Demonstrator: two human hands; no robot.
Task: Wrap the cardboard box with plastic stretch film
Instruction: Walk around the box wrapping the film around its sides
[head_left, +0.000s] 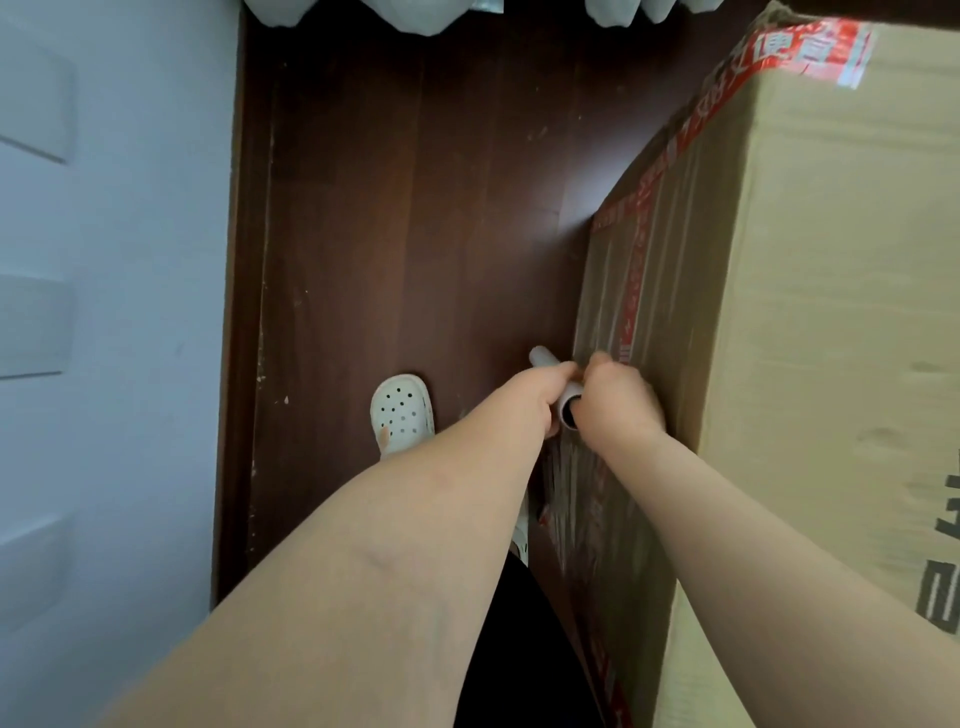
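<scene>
A tall cardboard box (831, 291) with red printed tape along its edges stands on the right. Clear stretch film (566, 483) clings to its left side, wrinkled and shiny. A roll of stretch film (543, 359) on a white tube is held low against that side of the box. My left hand (540, 397) grips the roll around its middle. My right hand (618, 400) grips the near end of the tube, whose open core faces me. Most of the roll is hidden by both hands.
Dark wooden floor (415, 234) runs between the box and a white wall (104, 312) on the left. My foot in a white perforated clog (401, 413) stands on the floor. Pale curtain hems (415, 13) hang at the far end.
</scene>
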